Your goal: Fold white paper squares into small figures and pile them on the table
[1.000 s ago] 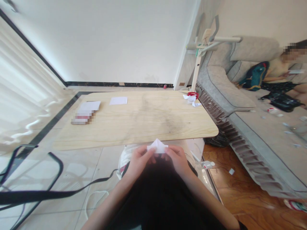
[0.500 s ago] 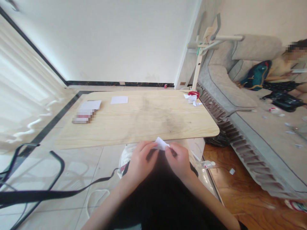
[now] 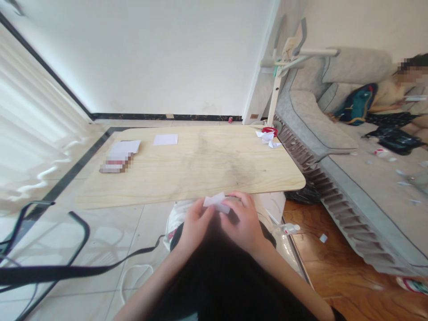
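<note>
A small folded piece of white paper (image 3: 218,203) is held between my two hands, just in front of the near edge of the wooden table (image 3: 160,174). My left hand (image 3: 195,223) pinches its left end between thumb and fingers. On the other side, my right hand (image 3: 244,223) grips the right part, its thumb below and its fingers along the back. The fingers partly cover the paper, so the exact fold is hard to make out.
On the table are a flat white sheet (image 3: 166,139), a stack of paper (image 3: 124,148) at the left, and folded paper pieces (image 3: 266,137) beside red-handled scissors (image 3: 270,131). A person sits on the grey sofa (image 3: 341,133) at right. A black strap (image 3: 100,269) crosses the lower left.
The paper has turned and shifted slightly left. My right hand has moved left and its fingers have reached over the paper's back; my left hand has changed its hold.
</note>
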The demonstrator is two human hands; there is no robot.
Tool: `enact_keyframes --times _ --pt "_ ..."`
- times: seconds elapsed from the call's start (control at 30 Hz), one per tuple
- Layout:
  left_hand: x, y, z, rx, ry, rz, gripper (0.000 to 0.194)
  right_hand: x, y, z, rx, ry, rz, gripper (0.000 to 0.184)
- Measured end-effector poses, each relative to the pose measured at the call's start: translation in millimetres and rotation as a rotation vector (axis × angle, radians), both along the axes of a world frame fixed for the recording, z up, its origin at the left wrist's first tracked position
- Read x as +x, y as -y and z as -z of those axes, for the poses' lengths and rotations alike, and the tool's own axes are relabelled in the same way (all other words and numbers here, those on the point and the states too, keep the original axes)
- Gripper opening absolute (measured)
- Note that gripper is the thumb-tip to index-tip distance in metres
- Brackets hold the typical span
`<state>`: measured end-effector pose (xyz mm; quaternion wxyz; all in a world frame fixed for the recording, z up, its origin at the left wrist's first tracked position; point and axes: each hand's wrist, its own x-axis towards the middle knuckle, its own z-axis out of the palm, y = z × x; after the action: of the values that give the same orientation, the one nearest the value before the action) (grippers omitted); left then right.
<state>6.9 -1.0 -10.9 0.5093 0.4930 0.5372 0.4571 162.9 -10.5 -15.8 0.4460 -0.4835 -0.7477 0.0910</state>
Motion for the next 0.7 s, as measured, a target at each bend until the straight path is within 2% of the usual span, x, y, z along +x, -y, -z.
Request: enact_keyframes --times 0.13,0.33,0.47,0.7 --pt "0.2 -0.6 7.1 -0.083 0.17 0.025 0.017 0.9 -2.7 8.6 -0.036 -0.064 -0.078 0.032" --pt "0.3 -0.2 17.1 -0.118 0.313 0.053 0.02 0.0 -4.8 18.4 -0.059 -0.067 -0.12 0.033" --pt "0.9 -1.0 17.8 -0.139 0.356 0.05 0.022 -0.1 -5.1 18.0 -0.067 -0.077 -0.167 0.031" --pt "1.8 -0.9 16.2 -0.158 0.437 0.051 0.017 2.3 -5.9 13.0 -0.051 -0.172 -0.149 0.021"
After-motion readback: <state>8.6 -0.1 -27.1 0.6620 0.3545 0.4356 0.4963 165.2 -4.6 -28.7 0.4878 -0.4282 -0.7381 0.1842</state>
